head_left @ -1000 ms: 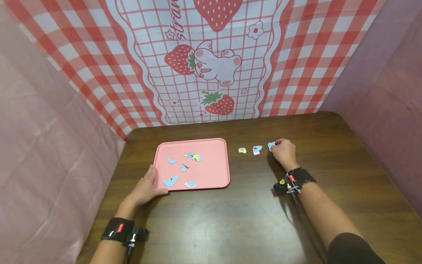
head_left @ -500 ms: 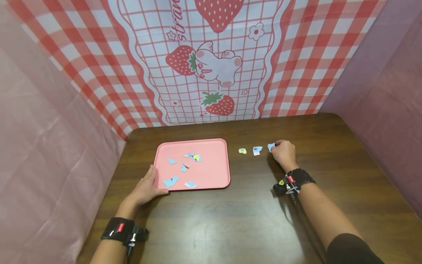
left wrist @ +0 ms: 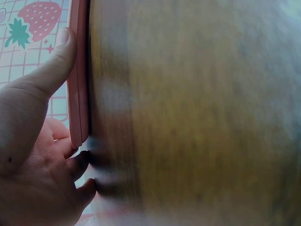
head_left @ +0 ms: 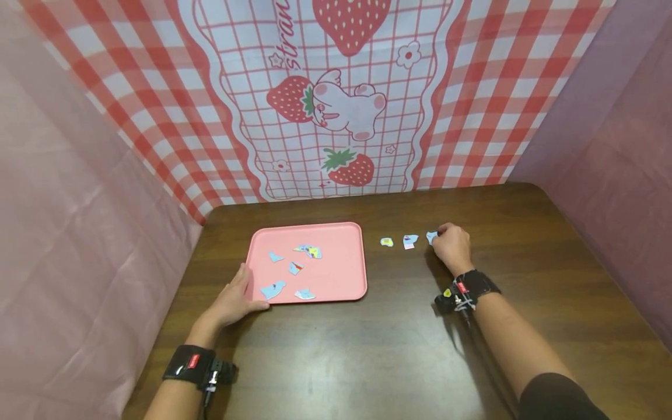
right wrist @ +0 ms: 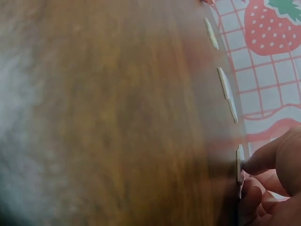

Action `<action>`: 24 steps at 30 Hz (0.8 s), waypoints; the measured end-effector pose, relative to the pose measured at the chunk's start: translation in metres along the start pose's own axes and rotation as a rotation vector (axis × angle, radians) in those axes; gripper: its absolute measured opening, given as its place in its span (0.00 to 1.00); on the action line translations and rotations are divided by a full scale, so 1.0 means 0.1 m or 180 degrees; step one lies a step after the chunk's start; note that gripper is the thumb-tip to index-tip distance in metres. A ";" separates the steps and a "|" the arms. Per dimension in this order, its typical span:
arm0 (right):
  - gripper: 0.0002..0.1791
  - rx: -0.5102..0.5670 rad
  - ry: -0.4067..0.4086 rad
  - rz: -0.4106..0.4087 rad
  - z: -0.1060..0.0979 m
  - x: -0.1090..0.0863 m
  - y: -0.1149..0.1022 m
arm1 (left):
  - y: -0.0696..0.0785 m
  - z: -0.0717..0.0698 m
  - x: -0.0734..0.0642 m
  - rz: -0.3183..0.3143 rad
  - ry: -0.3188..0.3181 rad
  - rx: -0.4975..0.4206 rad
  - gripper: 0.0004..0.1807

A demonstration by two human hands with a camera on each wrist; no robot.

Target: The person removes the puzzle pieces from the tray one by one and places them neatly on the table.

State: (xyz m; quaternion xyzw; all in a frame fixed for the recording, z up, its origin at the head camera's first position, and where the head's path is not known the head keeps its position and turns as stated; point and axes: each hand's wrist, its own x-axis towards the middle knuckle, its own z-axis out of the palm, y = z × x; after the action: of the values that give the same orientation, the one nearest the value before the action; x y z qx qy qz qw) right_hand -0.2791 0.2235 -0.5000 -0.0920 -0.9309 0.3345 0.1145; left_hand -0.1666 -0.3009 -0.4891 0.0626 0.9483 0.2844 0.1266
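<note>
My left hand (head_left: pixel 233 298) rests at the near left corner of a pink tray (head_left: pixel 341 268). In the left wrist view, the thumb (left wrist: pixel 63 52) lies straight along the tray's near side and the other fingers reach past the corner. On the tray lie several flat, irregular puzzle pieces in light blue, some with yellow or red print. To the right, my right hand (head_left: pixel 454 248) pinches the edge of a light blue puzzle piece (head_left: pixel 431 237) at the table surface, its fingertips covering part of it. The right wrist view shows this piece (right wrist: pixel 239 165) edge-on under the fingers.
A small yellow piece (head_left: pixel 387 242) and a blue piece (head_left: pixel 410 239) lie in a row between the tray and my right hand. The brown table (head_left: pixel 336 356) meets a strawberry-print cloth (head_left: pixel 346 105) at the back. Pink curtains (head_left: pixel 79 204) hang at both sides.
The head view has shifted slightly. Both hands stay at nearly the same places, and the tray and loose pieces have not moved.
</note>
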 end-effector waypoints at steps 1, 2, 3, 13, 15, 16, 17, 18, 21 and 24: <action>0.19 -0.0009 0.0002 0.0011 0.01 0.00 0.01 | -0.01 0.01 0.00 -0.0001 -0.0007 0.0003 0.68; 0.19 -0.0019 0.0002 0.0020 0.02 -0.01 0.01 | -0.01 0.01 0.00 -0.0001 -0.0009 0.0010 0.68; 0.19 -0.0017 0.0008 0.0021 0.02 -0.01 0.01 | -0.01 0.01 0.00 -0.0003 -0.0008 0.0019 0.68; 0.16 0.0371 0.0270 0.0146 0.07 -0.03 0.09 | 0.00 0.01 0.01 0.0041 0.0022 0.0036 0.68; 0.16 0.0443 0.0290 0.0205 0.07 -0.02 0.09 | 0.01 0.01 0.01 0.0046 0.0031 0.0029 0.68; 0.17 0.0465 0.0296 0.0208 0.06 -0.02 0.09 | 0.02 0.00 0.01 0.0052 0.0035 0.0014 0.68; 0.17 0.0474 0.0297 0.0206 0.06 -0.01 0.09 | 0.02 0.00 0.01 0.0038 0.0038 -0.0001 0.68; 0.17 0.0475 0.0298 0.0206 0.06 0.00 0.08 | 0.02 0.00 0.00 0.0036 0.0033 -0.0010 0.68; 0.18 0.0497 0.0306 0.0219 0.06 0.01 0.06 | 0.03 0.00 0.00 -0.0002 0.0018 -0.0026 0.68; 0.18 0.0531 0.0320 0.0207 0.08 0.00 0.03 | 0.03 0.00 -0.01 -0.0012 0.0008 -0.0030 0.68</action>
State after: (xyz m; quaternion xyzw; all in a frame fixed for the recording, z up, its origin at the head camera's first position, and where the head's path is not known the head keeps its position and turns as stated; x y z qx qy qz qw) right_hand -0.2814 0.2209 -0.5074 -0.1291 -0.8894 0.4094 0.1574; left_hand -0.1657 -0.2988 -0.4875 0.0600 0.9472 0.2887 0.1263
